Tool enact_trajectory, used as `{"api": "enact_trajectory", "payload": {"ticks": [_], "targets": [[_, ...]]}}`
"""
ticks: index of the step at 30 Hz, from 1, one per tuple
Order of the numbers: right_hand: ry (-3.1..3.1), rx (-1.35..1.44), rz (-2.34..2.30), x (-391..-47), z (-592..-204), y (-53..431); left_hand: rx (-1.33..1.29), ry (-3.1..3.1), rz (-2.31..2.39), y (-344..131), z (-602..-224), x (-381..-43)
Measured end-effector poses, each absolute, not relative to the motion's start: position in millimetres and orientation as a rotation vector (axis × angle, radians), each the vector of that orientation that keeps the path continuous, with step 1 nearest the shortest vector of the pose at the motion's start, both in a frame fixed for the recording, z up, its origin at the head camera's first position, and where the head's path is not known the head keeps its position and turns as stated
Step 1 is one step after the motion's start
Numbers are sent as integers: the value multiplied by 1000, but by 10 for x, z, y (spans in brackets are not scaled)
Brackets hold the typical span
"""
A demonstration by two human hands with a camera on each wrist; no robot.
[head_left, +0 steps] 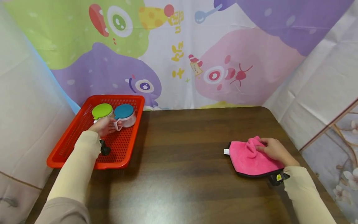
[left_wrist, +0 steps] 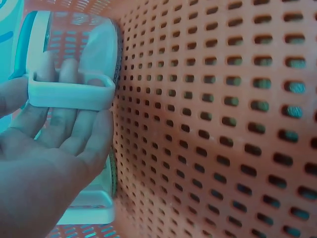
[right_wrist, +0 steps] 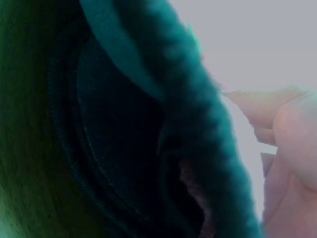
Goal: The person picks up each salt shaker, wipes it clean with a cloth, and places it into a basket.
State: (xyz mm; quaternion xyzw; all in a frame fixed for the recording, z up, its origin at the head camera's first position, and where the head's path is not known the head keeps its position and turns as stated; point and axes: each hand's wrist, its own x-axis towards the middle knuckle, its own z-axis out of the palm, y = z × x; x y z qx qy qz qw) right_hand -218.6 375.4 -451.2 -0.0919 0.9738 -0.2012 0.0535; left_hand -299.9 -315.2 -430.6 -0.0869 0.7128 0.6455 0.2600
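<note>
In the head view, my left hand (head_left: pixel 104 126) reaches into a red plastic basket (head_left: pixel 131 152). Its fingers hook into the white handle (left_wrist: pixel 72 95) of a clear container with a blue lid (head_left: pixel 124 111), which stands in the basket. A second container, with a green lid (head_left: pixel 102 111), stands to its left, partly hidden by the hand. At the table's right side, my right hand (head_left: pixel 275 151) pinches a pink cloth (head_left: pixel 249 160) with black edging, bunching up a fold. Up close in the right wrist view, the dark-looking cloth (right_wrist: pixel 198 114) hides part of that hand's fingers.
The basket sits at the back left of a brown wooden table (head_left: pixel 173 161). A patterned cartoon curtain (head_left: pixel 179 93) hangs along the table's far edge. A white label (head_left: pixel 226 151) sticks out from the cloth's left corner.
</note>
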Motion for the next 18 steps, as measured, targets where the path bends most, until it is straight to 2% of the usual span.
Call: {"api": "enact_trajectory", "payload": {"ticks": [6, 18], "targets": [[2961, -260, -610, -2184, -4511, 3748, -199, 2027, 1692, -3159, -4300, -3008], [2983, -299, -690, -2202, -4438, 3734, -337, 2591, 1266, -3035, -4247, -2927]]}}
